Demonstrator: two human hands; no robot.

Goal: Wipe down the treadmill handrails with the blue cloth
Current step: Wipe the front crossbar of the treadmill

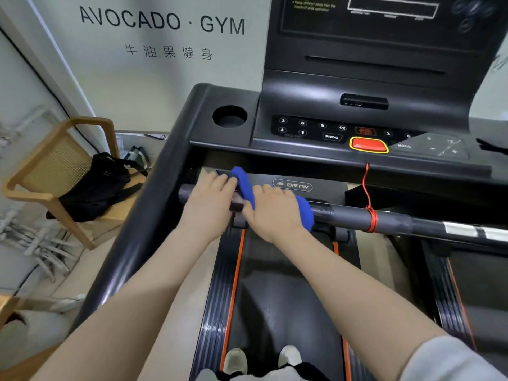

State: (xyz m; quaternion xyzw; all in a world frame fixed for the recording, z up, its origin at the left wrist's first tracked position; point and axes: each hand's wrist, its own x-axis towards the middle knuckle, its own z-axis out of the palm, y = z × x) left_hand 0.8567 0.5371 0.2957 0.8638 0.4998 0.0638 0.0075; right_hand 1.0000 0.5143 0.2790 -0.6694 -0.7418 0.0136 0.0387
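Note:
The blue cloth (245, 185) is draped over the treadmill's front crossbar handrail (390, 220), near its left end. My left hand (211, 200) grips the bar just left of the cloth, fingers curled over the top and touching the cloth's edge. My right hand (275, 209) grips the cloth around the bar, with blue fabric showing on both sides of it. The left side handrail (154, 188) runs from the console down toward me. My fingertips are hidden behind the bar.
The console (357, 127) with its red stop button (368, 145) and cup holder (229, 116) sits just beyond the bar. A red safety cord (371, 218) is tied round the bar to the right. A wooden chair (55, 171) with a black bag stands left.

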